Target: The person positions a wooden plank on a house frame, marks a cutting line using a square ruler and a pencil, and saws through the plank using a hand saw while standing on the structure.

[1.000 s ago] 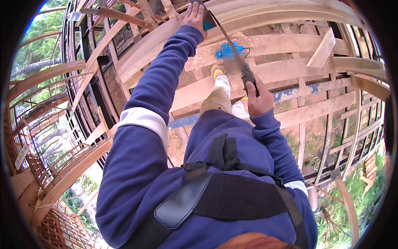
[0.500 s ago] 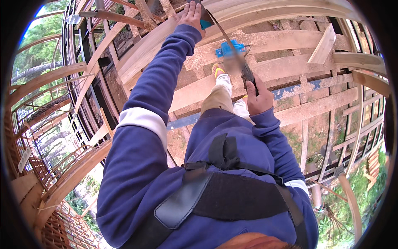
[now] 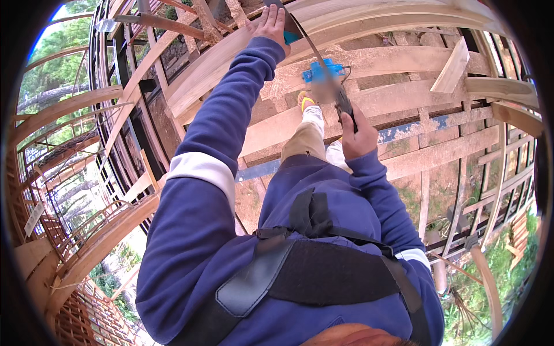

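A handsaw (image 3: 314, 49) with a dark handle is in my right hand (image 3: 359, 131), its fingers wrapped round the handle. The long narrow blade runs away from me and to the left, and its far end reaches the thick wooden board (image 3: 216, 78) by my left hand. My left hand (image 3: 266, 30) rests on that board with fingers stretched out. By its fingertips lies a dark flat piece, and a teal piece (image 3: 292, 37) shows beside the palm; I cannot make out their kind. Part of the saw near the handle is blurred.
Beyond the saw a blue corded power tool (image 3: 323, 70) sits among sawdust-covered planks (image 3: 404, 60). A short board offcut (image 3: 451, 68) lies tilted at the right. Gaps open between the planks by my feet in yellow flip-flops (image 3: 306, 101). Wooden framing (image 3: 130, 124) stands at the left.
The view has shifted slightly. My left hand stays on the board, and my right hand keeps its grip on the saw, whose position looks almost the same.
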Demonstrator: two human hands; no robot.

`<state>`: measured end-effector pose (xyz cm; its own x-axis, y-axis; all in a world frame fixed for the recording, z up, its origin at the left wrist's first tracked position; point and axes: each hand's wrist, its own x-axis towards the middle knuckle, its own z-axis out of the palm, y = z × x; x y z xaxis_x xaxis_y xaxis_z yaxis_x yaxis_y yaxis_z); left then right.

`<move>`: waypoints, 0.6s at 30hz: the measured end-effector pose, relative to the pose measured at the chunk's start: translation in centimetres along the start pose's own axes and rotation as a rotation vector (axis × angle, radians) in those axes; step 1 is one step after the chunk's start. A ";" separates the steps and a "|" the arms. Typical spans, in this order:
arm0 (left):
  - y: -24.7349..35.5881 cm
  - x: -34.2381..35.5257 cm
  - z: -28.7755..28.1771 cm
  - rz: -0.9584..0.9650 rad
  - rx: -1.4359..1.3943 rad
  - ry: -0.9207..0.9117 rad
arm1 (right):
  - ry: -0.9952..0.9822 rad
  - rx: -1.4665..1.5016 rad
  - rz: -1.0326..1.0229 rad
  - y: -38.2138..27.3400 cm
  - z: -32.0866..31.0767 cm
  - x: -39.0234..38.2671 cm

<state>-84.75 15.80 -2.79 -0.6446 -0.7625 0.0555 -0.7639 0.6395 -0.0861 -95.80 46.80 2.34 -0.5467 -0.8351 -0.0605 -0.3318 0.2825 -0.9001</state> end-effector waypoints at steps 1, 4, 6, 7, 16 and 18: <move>-0.3 0.1 0.0 0.002 -0.017 0.013 | -0.034 0.017 0.022 -0.5 0.4 1.0; -0.5 0.2 0.0 0.000 -0.028 0.030 | -0.054 0.036 0.019 -0.4 0.6 1.0; -0.1 0.2 -0.4 -0.011 -0.001 -0.021 | 0.025 0.061 -0.038 0.8 0.9 -0.1; 0.0 0.3 -0.3 -0.008 -0.011 -0.012 | 0.032 0.056 -0.044 0.7 0.9 0.0; 0.0 0.3 -0.7 -0.014 -0.006 -0.022 | -0.010 0.013 -0.032 0.5 1.2 0.9; 0.0 0.2 -0.8 -0.013 0.002 -0.035 | 0.031 0.055 -0.050 0.7 1.2 0.6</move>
<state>-84.84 15.74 -1.97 -0.6330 -0.7738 0.0222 -0.7723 0.6293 -0.0871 -95.46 45.91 1.12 -0.5542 -0.8324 -0.0027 -0.3165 0.2137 -0.9242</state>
